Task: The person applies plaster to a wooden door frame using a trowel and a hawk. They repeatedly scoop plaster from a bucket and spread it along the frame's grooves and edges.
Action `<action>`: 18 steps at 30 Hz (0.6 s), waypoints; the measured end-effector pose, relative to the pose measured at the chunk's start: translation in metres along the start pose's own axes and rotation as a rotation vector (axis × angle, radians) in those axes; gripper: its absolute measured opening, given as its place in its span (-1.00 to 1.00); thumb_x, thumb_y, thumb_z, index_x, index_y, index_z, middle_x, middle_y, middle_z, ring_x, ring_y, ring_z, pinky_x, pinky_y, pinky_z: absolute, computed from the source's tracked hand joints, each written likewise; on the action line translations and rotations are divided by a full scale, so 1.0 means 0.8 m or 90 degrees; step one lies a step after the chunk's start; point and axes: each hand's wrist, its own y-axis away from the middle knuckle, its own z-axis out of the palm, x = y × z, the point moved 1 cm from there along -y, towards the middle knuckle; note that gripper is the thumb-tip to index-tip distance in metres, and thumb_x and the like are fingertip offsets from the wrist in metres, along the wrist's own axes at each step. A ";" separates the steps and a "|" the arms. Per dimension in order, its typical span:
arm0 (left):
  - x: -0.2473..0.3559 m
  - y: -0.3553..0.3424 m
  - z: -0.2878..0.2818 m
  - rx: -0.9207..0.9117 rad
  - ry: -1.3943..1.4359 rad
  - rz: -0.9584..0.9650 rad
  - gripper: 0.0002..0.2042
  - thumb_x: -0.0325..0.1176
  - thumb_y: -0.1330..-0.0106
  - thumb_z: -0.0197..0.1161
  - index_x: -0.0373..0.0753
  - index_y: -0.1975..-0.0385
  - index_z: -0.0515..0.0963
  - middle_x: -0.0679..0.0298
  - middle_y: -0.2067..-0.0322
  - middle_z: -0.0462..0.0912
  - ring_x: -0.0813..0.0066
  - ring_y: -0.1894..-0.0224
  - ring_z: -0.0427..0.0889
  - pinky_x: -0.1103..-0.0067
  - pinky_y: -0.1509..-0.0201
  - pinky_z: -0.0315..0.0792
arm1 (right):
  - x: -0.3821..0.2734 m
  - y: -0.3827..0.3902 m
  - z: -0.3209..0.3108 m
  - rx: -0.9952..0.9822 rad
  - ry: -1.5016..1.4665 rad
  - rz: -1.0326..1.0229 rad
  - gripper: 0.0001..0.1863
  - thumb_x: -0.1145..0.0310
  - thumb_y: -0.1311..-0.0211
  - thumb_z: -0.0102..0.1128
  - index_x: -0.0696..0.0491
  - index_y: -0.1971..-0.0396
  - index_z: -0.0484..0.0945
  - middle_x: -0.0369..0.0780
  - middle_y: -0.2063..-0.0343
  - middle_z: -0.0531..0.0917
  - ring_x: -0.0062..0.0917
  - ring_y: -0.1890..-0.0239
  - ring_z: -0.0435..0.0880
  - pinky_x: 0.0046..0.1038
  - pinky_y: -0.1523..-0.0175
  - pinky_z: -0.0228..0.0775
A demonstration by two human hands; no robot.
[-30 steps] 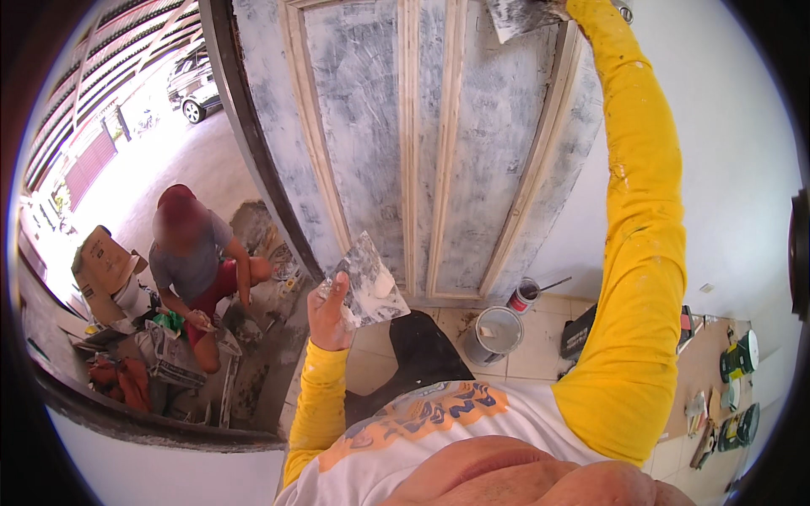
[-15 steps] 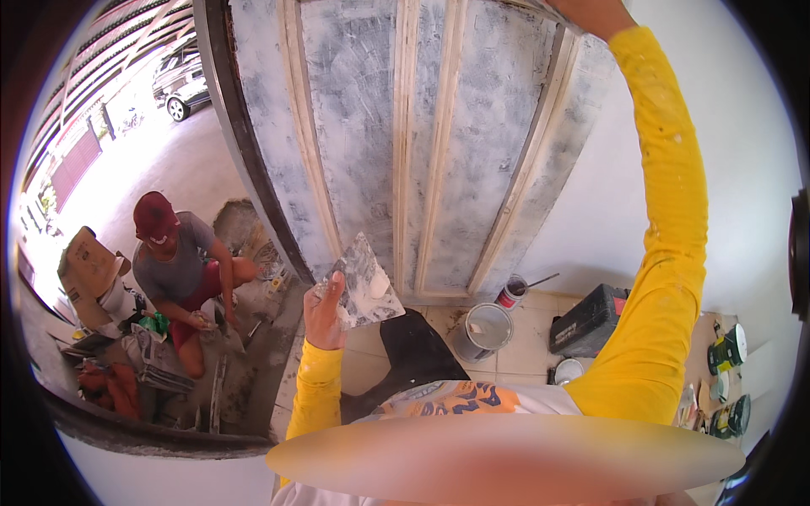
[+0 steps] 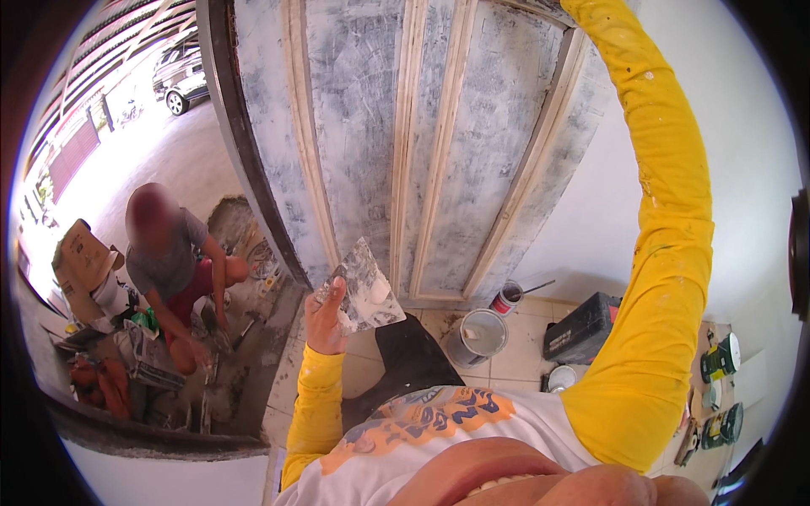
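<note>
My left hand [image 3: 324, 315] is wrapped round the near-left edge of a thin, square metal plate [image 3: 386, 317] smeared with white and grey paste, its thumb lying on the upper face. A small lump of white paste [image 3: 380, 292] sits on the plate. Above and beyond it rises a tall panel [image 3: 350, 110] patchily coated in grey and white, with pale vertical wooden strips [image 3: 407, 126]. My right arm in its yellow sleeve [image 3: 671, 160] stretches up along the right side towards the panel's top. The right hand itself is beyond the upper edge, so whatever it holds is hidden.
A grey bucket [image 3: 479, 339], a small paint tin [image 3: 507, 299] with a stick, and a black case [image 3: 580, 327] stand on the tiles. Dark green tins [image 3: 721, 357] line the right. Past the dark frame [image 3: 229, 126], a co-worker [image 3: 169, 270] crouches among tools, sacks and a cardboard box [image 3: 83, 257].
My right arm has reached higher, taking its hand out of view. The left hand still grips the plate, nearly in place. The co-worker's arm has moved lower over the ground.
</note>
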 end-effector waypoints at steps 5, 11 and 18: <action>-0.001 0.000 0.001 0.014 0.023 -0.051 -0.79 -0.26 -0.35 0.24 -0.29 0.36 0.58 0.46 0.38 0.57 0.73 0.32 0.49 0.68 0.22 0.36 | -0.001 -0.003 -0.013 -0.011 0.008 -0.016 -0.84 0.32 0.08 0.19 -0.07 0.47 0.71 -0.14 0.46 0.70 -0.23 0.34 0.68 -0.23 0.22 0.50; -0.013 -0.006 -0.002 0.040 0.026 -0.047 -0.80 -0.24 -0.35 0.23 -0.26 0.39 0.57 0.48 0.40 0.55 0.73 0.34 0.47 0.68 0.23 0.34 | 0.000 -0.012 -0.020 -0.003 0.041 -0.027 -0.86 0.34 0.05 0.16 -0.04 0.51 0.69 -0.13 0.46 0.69 -0.23 0.36 0.68 -0.21 0.24 0.49; -0.010 -0.008 -0.004 0.001 0.039 -0.054 -0.77 -0.24 -0.37 0.21 -0.32 0.32 0.58 0.41 0.35 0.60 0.67 0.28 0.54 0.65 0.17 0.40 | -0.027 0.029 -0.017 0.203 0.163 -0.096 -0.87 0.37 -0.07 0.09 0.08 0.57 0.54 -0.09 0.58 0.60 -0.15 0.43 0.62 -0.15 0.30 0.44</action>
